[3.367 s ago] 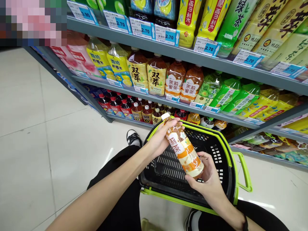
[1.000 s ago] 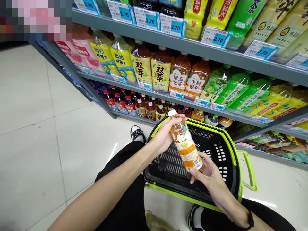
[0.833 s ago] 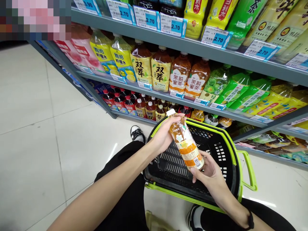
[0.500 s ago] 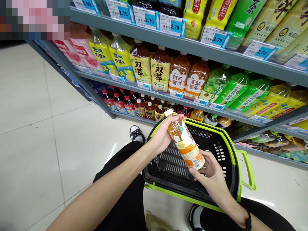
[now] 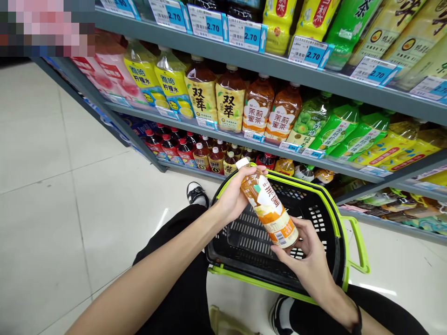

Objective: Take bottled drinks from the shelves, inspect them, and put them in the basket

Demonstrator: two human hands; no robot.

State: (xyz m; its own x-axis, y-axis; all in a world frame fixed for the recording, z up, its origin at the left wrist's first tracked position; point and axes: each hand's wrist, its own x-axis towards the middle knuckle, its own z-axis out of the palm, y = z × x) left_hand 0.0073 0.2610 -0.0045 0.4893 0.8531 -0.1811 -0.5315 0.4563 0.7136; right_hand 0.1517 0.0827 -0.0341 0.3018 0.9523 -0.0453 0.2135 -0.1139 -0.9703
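Bottle [image 5: 270, 209]: we saw amber
Label [image 5: 274, 211]: we saw white, cream and orange patches
Basket [image 5: 244, 256]: we saw black
Handle [image 5: 360, 242]: we saw lime green

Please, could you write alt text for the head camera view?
A person's left hand holds a tilted bottle near its cap, the right hand at its base, over a black basket before shelves of drinks.

Basket [image 5: 240, 253] mid-frame, open-topped; room inside below and left of the bottle [image 5: 270, 207]. Bottle slants above it, left hand [image 5: 234, 195] near the neck, right hand [image 5: 307, 260] at the base, barring the middle. Handle [image 5: 362, 246] juts right. Packed drinks [image 5: 258, 109] block upper frame. Open floor [image 5: 38, 223] far left.
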